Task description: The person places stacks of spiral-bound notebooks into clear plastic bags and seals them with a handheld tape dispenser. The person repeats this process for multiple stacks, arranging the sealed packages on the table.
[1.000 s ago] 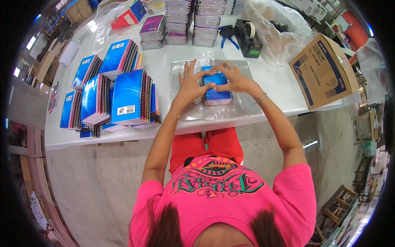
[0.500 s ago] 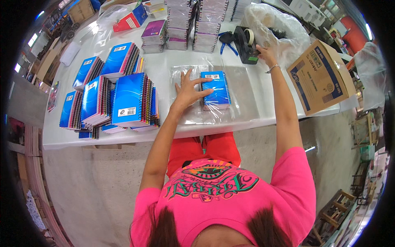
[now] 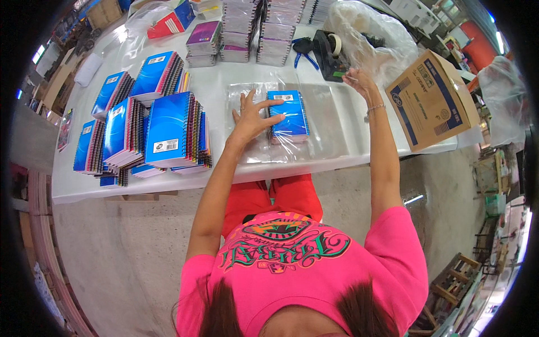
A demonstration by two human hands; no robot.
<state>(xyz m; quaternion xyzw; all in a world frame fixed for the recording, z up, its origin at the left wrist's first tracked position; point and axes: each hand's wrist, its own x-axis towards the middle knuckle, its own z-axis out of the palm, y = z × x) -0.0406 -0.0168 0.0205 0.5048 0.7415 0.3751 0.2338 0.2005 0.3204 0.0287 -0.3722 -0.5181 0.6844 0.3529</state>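
A small stack of blue-covered spiral notebooks [image 3: 291, 119] lies on a clear plastic sheet [image 3: 331, 132] at the middle of the table, with part of the film over it. My left hand [image 3: 251, 117] is open, fingers spread. Its thumb and a fingertip press on the top notebook's left side, the rest on the film. At the near end of the black tape dispenser [image 3: 330, 59], my right hand [image 3: 362, 84] has its fingers pinched together. Whatever is between them is too small to make out.
Several piles of blue spiral notebooks [image 3: 168, 126] stand on the left. Wrapped notebook stacks [image 3: 236, 31] line the back beside blue-handled pliers [image 3: 305, 50]. A cardboard box [image 3: 429, 104] sits at the right edge, near a clear plastic bag [image 3: 365, 28]. The white table's near edge [image 3: 112, 194] runs before me.
My right hand has drawn slightly away from the tape dispenser, its fingers now pinched. The left hand still rests on the notebooks. The whole view has shifted a little.
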